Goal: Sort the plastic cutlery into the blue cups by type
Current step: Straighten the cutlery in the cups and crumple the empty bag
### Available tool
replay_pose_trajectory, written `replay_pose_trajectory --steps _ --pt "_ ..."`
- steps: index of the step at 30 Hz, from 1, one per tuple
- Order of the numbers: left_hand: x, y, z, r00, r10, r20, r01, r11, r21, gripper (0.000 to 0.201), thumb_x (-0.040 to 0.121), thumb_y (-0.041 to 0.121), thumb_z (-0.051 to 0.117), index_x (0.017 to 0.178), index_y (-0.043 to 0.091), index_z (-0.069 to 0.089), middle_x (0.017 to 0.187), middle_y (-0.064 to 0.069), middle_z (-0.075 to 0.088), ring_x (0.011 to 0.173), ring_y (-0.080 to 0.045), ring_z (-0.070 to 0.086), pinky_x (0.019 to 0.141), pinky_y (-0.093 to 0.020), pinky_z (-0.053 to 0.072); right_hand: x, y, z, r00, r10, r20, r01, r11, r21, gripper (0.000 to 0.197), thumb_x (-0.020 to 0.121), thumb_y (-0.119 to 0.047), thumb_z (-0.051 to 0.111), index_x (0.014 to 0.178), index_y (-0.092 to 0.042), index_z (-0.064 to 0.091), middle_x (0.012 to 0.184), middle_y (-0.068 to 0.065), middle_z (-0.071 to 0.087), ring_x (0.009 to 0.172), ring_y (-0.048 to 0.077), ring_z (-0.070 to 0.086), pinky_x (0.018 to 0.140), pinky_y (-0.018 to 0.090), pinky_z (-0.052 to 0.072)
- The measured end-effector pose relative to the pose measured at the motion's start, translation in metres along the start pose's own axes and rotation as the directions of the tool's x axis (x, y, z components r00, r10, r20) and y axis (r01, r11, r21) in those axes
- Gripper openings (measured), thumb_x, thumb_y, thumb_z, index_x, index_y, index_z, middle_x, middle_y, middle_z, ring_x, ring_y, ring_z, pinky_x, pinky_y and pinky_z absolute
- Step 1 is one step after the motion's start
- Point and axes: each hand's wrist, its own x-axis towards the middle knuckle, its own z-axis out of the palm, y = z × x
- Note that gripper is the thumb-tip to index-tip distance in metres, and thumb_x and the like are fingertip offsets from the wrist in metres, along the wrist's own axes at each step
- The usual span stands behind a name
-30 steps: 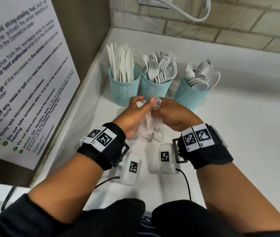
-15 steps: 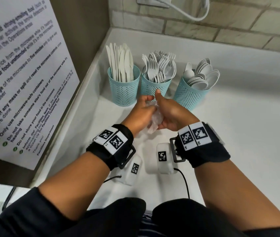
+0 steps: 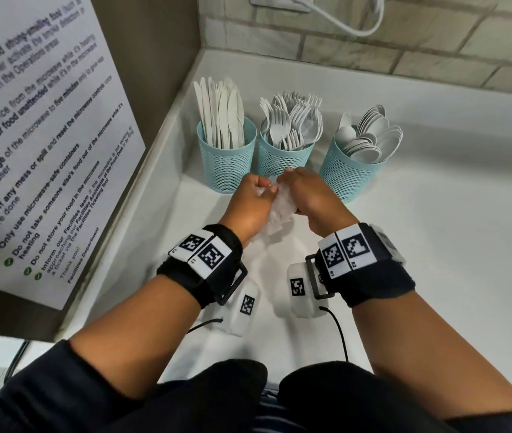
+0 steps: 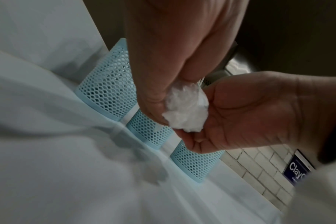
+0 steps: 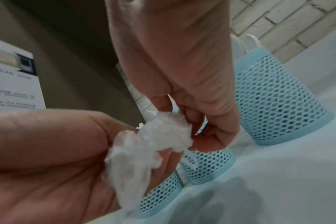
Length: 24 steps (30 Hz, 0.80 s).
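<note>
Cutlery stands sorted in three blue mesh cups at the back of the white tabletop [image 3: 436, 245]: knives [image 3: 222, 117] in the left cup [image 3: 226, 164], forks [image 3: 292, 123] in the middle cup [image 3: 283, 159], spoons [image 3: 370, 135] in the right cup [image 3: 347, 176]; none lies loose on the tabletop, so the sorting looks done. Both hands meet just in front of the middle cup; the left hand [image 3: 250, 207] and the right hand [image 3: 311, 198] each have fingers curled tight around a crumpled clear plastic wrapper [image 3: 281, 210], squeezing it between them. Judging by looks, the cutlery is light, stiff and a little slippery, and thin enough to snap if bent; a piece is best taken by its handle, though handles are down inside the cups, so only blades, tines and bowls offer a hold; the wrapper is soft, nearly weightless and springy, likely to unfold unless kept clenched. Against the view a second ago, the wrapper has gone from a loose hanging strip to a tighter wad; the hands have closed in on each other and shifted slightly toward the cups; the cups and their contents have not changed.
</note>
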Motion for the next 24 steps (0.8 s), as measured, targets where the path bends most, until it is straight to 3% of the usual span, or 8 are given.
replay_pose_trajectory --steps 4,7,9,11,14,17,20,24 --pt "0.0 -0.003 -0.002 0.996 0.073 -0.054 -0.071 0.997 0.037 0.014 0.094 0.007 0.047 0.101 0.017 0.041 0.113 -0.007 0.05 0.109 -0.023 0.051 0.099 -0.037 0.043 -0.003 -0.001 -0.001 0.983 0.17 0.076 -0.174 0.983 0.06 0.041 0.101 -0.042 0.027 0.12 -0.013 0.048 0.107 0.01 0.057 0.094 0.027 0.059 0.058 0.029 0.047" --pt "-0.003 0.0 0.002 0.99 0.129 -0.049 -0.129 0.992 -0.008 0.014 0.097 0.008 0.041 0.107 0.017 0.038 0.106 0.002 0.049 0.099 -0.014 0.054 0.086 -0.026 0.049 -0.01 0.0 0.002 0.961 0.211 0.18 -0.201 0.977 -0.071 0.056 0.099 -0.051 0.017 0.088 -0.011 0.054 0.068 0.01 0.056 0.057 0.018 0.055 0.046 0.019 0.045" --pt "-0.009 0.004 0.005 0.99 0.137 -0.026 -0.139 0.988 -0.063 0.008 0.099 0.017 0.038 0.107 0.016 0.036 0.097 0.009 0.05 0.087 -0.005 0.054 0.074 -0.021 0.049 -0.012 0.0 0.007 0.964 0.196 0.18 -0.181 0.979 -0.094 0.061 0.1 -0.049 0.014 0.074 -0.008 0.052 0.053 0.009 0.048 0.047 0.017 0.048 0.042 0.016 0.041" --pt "-0.011 0.007 0.007 0.992 0.125 0.001 -0.125 0.99 -0.062 0.018 0.099 0.03 0.035 0.108 0.014 0.036 0.099 0.002 0.053 0.085 -0.008 0.056 0.067 -0.022 0.05 -0.01 0.002 0.01 0.982 0.117 0.148 -0.103 0.99 -0.096 0.05 0.102 -0.038 0.023 0.081 -0.005 0.054 0.052 0.009 0.047 0.047 0.019 0.047 0.046 0.022 0.043" --pt "-0.01 0.01 0.007 0.999 0.035 0.027 -0.034 0.998 -0.05 0.035 0.095 0.047 0.032 0.11 0.014 0.034 0.113 -0.01 0.055 0.092 -0.017 0.06 0.062 -0.023 0.051 -0.005 0.006 0.011 0.992 -0.122 0.036 0.127 0.975 -0.183 0.035 0.1 -0.023 0.035 0.096 0.005 0.054 0.08 0.02 0.061 0.073 0.033 0.059 0.067 0.041 0.051" --pt "-0.011 0.011 0.005 0.991 -0.116 0.066 0.121 0.99 -0.077 0.053 0.091 0.059 0.029 0.123 0.017 0.031 0.124 -0.008 0.054 0.095 -0.022 0.062 0.061 -0.032 0.057 -0.008 0.005 0.011 0.964 -0.265 0.021 0.263 0.936 -0.235 0.027 0.099 -0.02 0.039 0.088 0.001 0.051 0.079 0.013 0.058 0.075 0.026 0.052 0.064 0.033 0.042" --pt "-0.014 0.012 0.005 0.988 -0.123 0.097 0.135 0.982 -0.134 0.052 0.094 0.054 0.027 0.13 0.016 0.03 0.114 -0.005 0.059 0.081 -0.019 0.066 0.059 -0.03 0.059 -0.007 0.004 0.008 0.959 -0.278 0.054 0.283 0.936 -0.209 0.019 0.099 -0.018 0.04 0.084 -0.008 0.047 0.07 0.002 0.049 0.07 0.017 0.046 0.06 0.027 0.036" --pt "-0.009 0.007 0.005 1.0 -0.018 0.002 0.018 0.998 -0.054 0.04 0.1 0.037 0.031 0.127 0.009 0.04 0.116 -0.012 0.059 0.093 -0.02 0.06 0.067 -0.029 0.052 0.002 0.008 0.008 0.976 -0.216 -0.003 0.212 0.957 -0.197 0.02 0.098 -0.02 0.041 0.084 -0.008 0.05 0.075 0.004 0.053 0.08 0.023 0.052 0.072 0.032 0.041"
